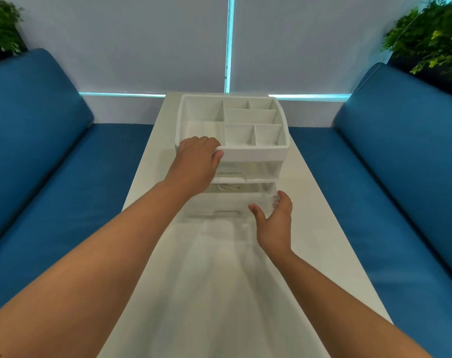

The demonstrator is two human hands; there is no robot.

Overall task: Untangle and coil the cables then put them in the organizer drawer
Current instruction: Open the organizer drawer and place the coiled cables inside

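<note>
On table: white organizer (258,151) on white table (323,228), lower clear drawer (219,202) pulled out
Cable: white cable (228,187) inside drawer, rear
Left hand (196,161): gripping organizer's front-left rim
Right hand (275,220): fingers spread, at drawer's right front corner
Around: blue sofas (38,151) both sides, plants (431,34) in corners

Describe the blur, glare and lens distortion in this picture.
Head view: the clear lower drawer and the right hand are smeared by motion; the left hand on the organizer is sharper; the window strips glow cyan; the sofas bow outward.
</note>
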